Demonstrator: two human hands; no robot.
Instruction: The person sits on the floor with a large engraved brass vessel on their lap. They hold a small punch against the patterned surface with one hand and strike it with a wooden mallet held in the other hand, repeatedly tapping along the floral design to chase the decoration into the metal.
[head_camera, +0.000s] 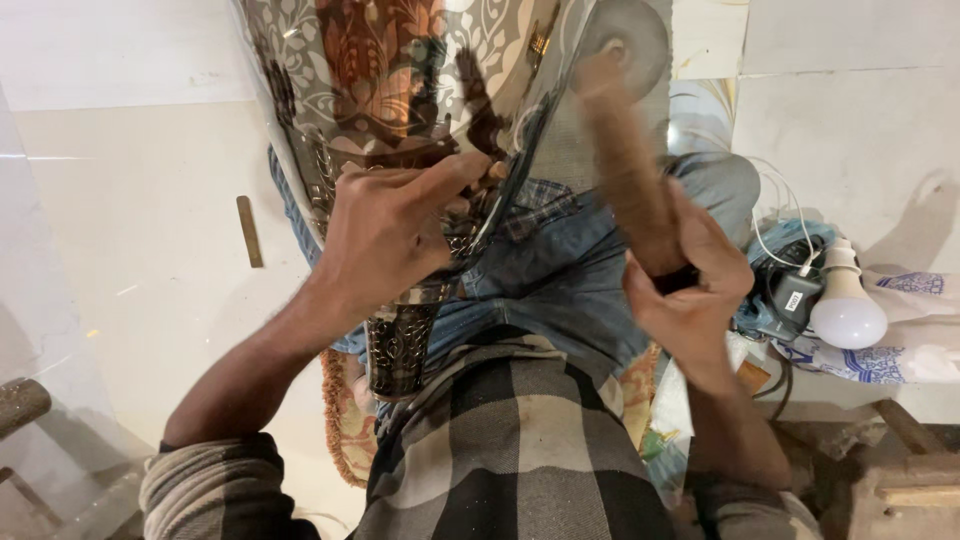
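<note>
A large shiny metal sheet (390, 80) embossed with flower and leaf patterns leans across my lap, its surface mirror-like. My left hand (385, 235) rests on the sheet's lower part, fingers pinched around a small tool whose tip touches the metal near the edge. My right hand (690, 280) grips the lower end of a thick wooden handle (625, 160), raised and motion-blurred above the sheet's right edge. A dark patterned end of the sheet (398, 350) hangs below my left wrist.
I sit on a pale tiled floor with a fringed cushion (345, 420) under me. To the right lie a white light bulb (846, 305), a black charger with white cable (790, 295) and printed cloth (900, 350). A short wooden stick (249, 230) lies left.
</note>
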